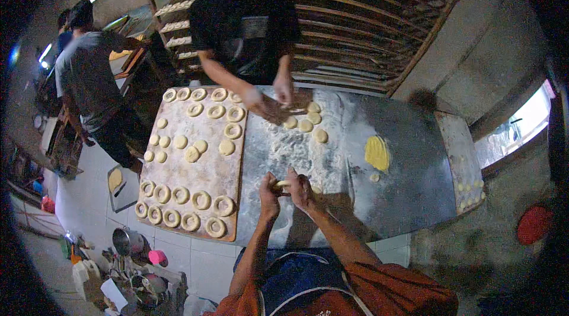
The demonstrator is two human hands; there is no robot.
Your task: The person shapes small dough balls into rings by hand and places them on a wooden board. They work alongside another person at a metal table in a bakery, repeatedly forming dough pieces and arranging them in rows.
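I see my left hand point(269, 188) and right hand point(300, 187) both pinched closed on 1 dough piece point(283, 184), held just above the floured metal table point(409, 185), right of the wooden board point(228, 169) carrying dough rings point(201, 200).

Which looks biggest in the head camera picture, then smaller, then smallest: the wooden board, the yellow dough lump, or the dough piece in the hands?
1. Wooden board, by far the largest.
2. Yellow dough lump.
3. Dough piece, pinched between the left hand and right hand; partly hidden, so its full size is unsure.
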